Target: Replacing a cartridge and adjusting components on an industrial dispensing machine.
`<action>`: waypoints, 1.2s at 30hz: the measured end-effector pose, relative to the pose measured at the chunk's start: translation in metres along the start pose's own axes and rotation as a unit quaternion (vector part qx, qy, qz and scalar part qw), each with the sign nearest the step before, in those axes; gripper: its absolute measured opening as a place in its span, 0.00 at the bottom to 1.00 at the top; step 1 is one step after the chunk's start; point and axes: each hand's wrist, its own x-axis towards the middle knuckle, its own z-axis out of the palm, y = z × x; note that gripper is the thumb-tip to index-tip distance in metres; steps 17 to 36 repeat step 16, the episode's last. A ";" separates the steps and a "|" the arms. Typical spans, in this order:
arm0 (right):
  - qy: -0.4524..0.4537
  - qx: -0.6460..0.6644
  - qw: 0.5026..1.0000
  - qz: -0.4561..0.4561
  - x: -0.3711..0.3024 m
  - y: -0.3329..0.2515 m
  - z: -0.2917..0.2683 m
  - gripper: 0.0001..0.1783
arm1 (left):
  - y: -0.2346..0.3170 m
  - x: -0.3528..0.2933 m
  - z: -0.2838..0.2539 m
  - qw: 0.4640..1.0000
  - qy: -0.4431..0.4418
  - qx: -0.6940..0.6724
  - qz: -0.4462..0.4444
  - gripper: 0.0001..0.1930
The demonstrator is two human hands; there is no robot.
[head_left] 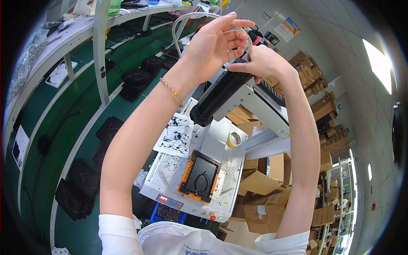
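Both my arms reach up over a benchtop machine with a thick black cylinder (223, 91) slanting down above its white table (212, 140). My left hand (219, 40) is raised beside the cylinder's upper end, fingers apart and loosely curled, holding nothing. My right hand (265, 63) bends over the cylinder's top end, its thumb along the near side; the other fingers are mostly hidden behind it. Below, on the machine table, an orange and black fixture (199, 176) carries a flat black panel with a coiled dark cable (203, 182).
A black-smeared paper sheet (175, 135) and a tape roll (233, 139) lie on the machine table. Its front has a red display (163, 199) and a red button (213, 217). Left runs a green conveyor (91, 123) with black parts; cardboard boxes (263, 182) stand right.
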 end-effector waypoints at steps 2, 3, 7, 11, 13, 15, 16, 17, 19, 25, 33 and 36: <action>0.002 -0.024 1.000 0.009 0.000 0.001 -0.001 0.40 | 0.000 0.001 -0.001 1.000 0.000 -0.004 0.000 0.22; 0.004 -0.047 0.999 0.018 0.000 0.002 -0.001 0.41 | 0.000 0.001 -0.001 1.000 -0.001 -0.008 0.000 0.22; 0.129 0.282 0.913 -0.264 0.005 0.024 0.037 0.41 | 0.000 0.000 0.002 1.000 0.004 -0.021 -0.005 0.22; 0.223 0.440 0.792 -0.359 0.026 0.027 0.076 0.36 | -0.004 0.000 0.004 0.999 -0.003 -0.035 -0.009 0.22; 0.265 0.524 0.730 -0.349 0.030 0.021 0.086 0.35 | -0.006 0.001 0.005 0.999 -0.005 -0.035 -0.007 0.21; 0.286 0.522 0.749 -0.291 0.032 0.013 0.088 0.33 | -0.007 0.001 0.007 1.000 -0.015 -0.021 -0.002 0.21; 0.305 0.518 0.766 -0.228 0.032 0.008 0.089 0.32 | -0.006 0.001 0.006 1.000 -0.019 -0.015 -0.005 0.21; 0.305 0.518 0.766 -0.228 0.032 0.008 0.089 0.32 | -0.006 0.001 0.006 1.000 -0.019 -0.015 -0.005 0.21; 0.305 0.518 0.766 -0.228 0.032 0.008 0.089 0.32 | -0.006 0.001 0.006 1.000 -0.019 -0.015 -0.005 0.21; 0.305 0.518 0.766 -0.228 0.032 0.008 0.089 0.32 | -0.006 0.001 0.006 1.000 -0.019 -0.015 -0.005 0.21; 0.305 0.518 0.766 -0.228 0.032 0.008 0.089 0.32 | -0.006 0.001 0.006 1.000 -0.019 -0.015 -0.005 0.21; 0.305 0.518 0.766 -0.228 0.032 0.008 0.089 0.32 | -0.006 0.001 0.006 1.000 -0.019 -0.015 -0.005 0.21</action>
